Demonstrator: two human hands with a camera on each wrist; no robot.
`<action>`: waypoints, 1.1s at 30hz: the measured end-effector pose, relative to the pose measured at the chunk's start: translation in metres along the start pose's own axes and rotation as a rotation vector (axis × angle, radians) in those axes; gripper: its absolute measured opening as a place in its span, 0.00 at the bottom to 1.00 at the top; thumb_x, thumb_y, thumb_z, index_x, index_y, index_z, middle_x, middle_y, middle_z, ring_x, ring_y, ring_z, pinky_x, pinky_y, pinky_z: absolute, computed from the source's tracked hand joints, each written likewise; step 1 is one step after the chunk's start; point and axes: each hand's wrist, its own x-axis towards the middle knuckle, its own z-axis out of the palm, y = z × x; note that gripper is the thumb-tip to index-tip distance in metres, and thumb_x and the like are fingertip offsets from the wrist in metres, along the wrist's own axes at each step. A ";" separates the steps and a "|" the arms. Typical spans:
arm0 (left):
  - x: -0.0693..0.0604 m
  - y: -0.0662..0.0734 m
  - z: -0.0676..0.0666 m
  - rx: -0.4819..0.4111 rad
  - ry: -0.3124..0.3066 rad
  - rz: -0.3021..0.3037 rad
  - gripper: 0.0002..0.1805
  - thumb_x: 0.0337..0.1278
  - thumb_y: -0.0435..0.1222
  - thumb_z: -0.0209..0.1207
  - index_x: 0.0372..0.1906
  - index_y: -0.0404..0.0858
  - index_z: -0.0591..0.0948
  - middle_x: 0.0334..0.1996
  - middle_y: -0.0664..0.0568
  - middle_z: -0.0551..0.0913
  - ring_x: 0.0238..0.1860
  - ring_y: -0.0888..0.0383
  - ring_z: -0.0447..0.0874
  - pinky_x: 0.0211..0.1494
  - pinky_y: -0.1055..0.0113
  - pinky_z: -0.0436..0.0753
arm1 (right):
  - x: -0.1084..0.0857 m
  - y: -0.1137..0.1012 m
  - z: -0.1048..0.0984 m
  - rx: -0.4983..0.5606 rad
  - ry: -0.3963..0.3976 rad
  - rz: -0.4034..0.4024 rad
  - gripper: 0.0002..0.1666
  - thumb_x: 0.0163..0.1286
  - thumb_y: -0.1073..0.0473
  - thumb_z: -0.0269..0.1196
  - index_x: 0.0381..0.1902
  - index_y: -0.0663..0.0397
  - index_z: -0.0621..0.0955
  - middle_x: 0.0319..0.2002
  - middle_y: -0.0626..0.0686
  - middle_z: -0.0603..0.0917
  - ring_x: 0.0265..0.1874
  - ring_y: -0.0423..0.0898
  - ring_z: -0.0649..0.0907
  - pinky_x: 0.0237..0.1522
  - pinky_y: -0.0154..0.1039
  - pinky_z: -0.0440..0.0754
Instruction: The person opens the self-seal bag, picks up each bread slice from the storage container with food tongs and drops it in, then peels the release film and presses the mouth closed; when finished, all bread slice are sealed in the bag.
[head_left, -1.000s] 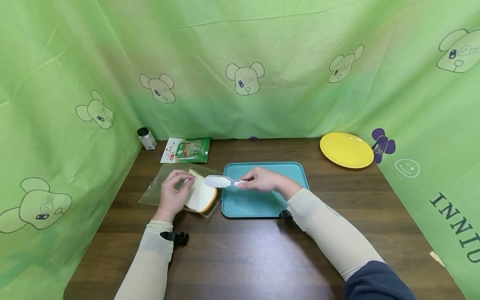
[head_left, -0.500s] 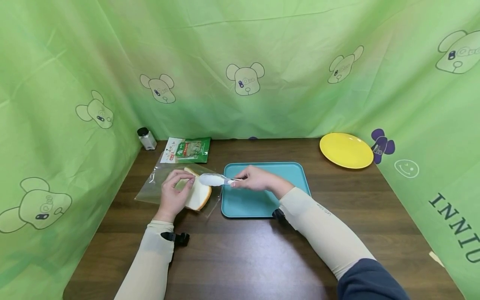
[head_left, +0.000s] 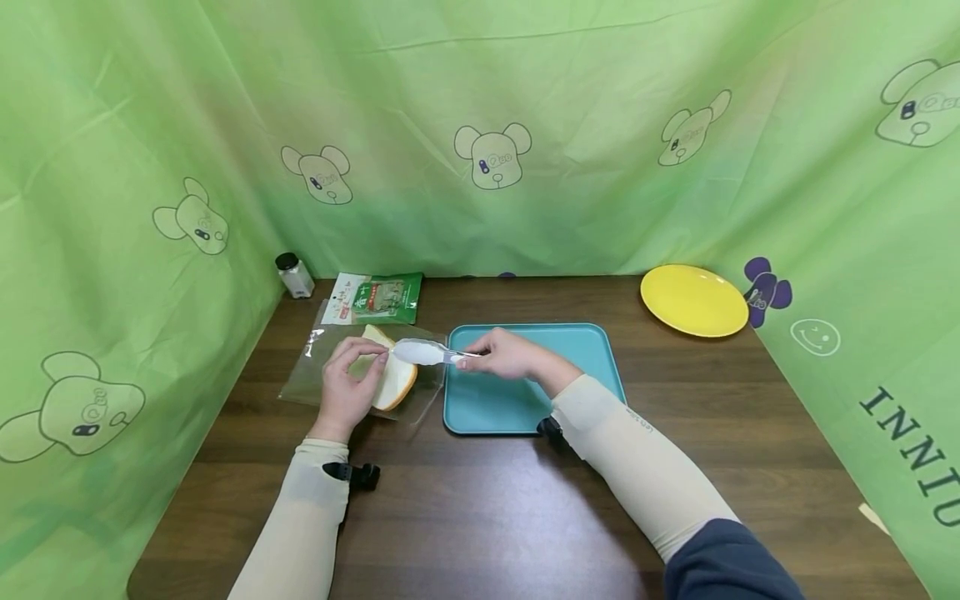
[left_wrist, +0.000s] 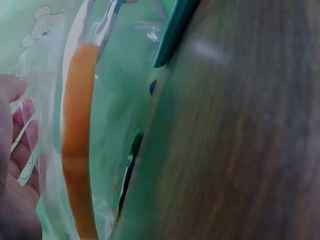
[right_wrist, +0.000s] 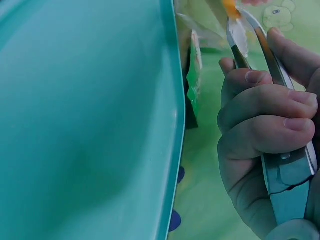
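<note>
In the head view my right hand (head_left: 502, 356) grips a pair of metal tongs (head_left: 422, 352) with whitish ends. The tongs clasp a slice of white bread (head_left: 397, 385) at its upper right part. Around the slice is a clear plastic bag (head_left: 309, 379). My left hand (head_left: 348, 387) pinches the bag's film near the tong ends. The left wrist view shows the slice on edge, its brown crust (left_wrist: 79, 140) toward the camera, raised off the table. Fingers are wrapped round the tongs (right_wrist: 290, 172) in the right wrist view.
A teal tray (head_left: 525, 421) lies under my right hand. Behind the bag are a green-and-white packet (head_left: 382, 298) and a black-capped shaker jar (head_left: 295, 277). A yellow plate (head_left: 693, 302) stands at the back right. Green curtains border the table (head_left: 465, 517).
My right hand and the tongs have moved left, carrying the bread slice left and slightly up, further into the bag. The left hand stays almost still; the bag has shifted a little.
</note>
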 end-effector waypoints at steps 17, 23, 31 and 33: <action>-0.002 -0.020 0.002 -0.008 0.020 0.007 0.06 0.59 0.19 0.68 0.38 0.29 0.88 0.42 0.37 0.85 0.47 0.45 0.81 0.58 0.70 0.74 | 0.013 -0.010 0.011 -0.085 0.039 0.045 0.25 0.74 0.40 0.68 0.60 0.46 0.88 0.55 0.50 0.89 0.41 0.39 0.79 0.48 0.41 0.81; -0.004 -0.034 0.000 -0.024 -0.030 -0.017 0.04 0.65 0.27 0.68 0.41 0.37 0.89 0.44 0.48 0.86 0.50 0.50 0.82 0.60 0.66 0.76 | 0.016 -0.013 0.012 -0.042 0.023 0.037 0.24 0.74 0.41 0.68 0.59 0.46 0.88 0.54 0.47 0.89 0.43 0.42 0.81 0.52 0.45 0.82; -0.004 -0.033 0.002 -0.049 -0.014 0.011 0.06 0.63 0.24 0.68 0.40 0.37 0.89 0.44 0.48 0.86 0.49 0.52 0.82 0.59 0.66 0.76 | 0.020 -0.016 0.016 -0.069 0.064 0.068 0.31 0.74 0.39 0.67 0.64 0.52 0.84 0.64 0.53 0.83 0.51 0.42 0.82 0.56 0.43 0.82; -0.004 -0.032 0.004 -0.054 -0.002 0.027 0.07 0.62 0.22 0.68 0.40 0.36 0.89 0.43 0.45 0.86 0.49 0.51 0.82 0.59 0.67 0.76 | 0.021 -0.017 0.017 -0.054 0.064 0.066 0.31 0.74 0.39 0.68 0.65 0.52 0.84 0.64 0.53 0.83 0.42 0.43 0.79 0.47 0.41 0.81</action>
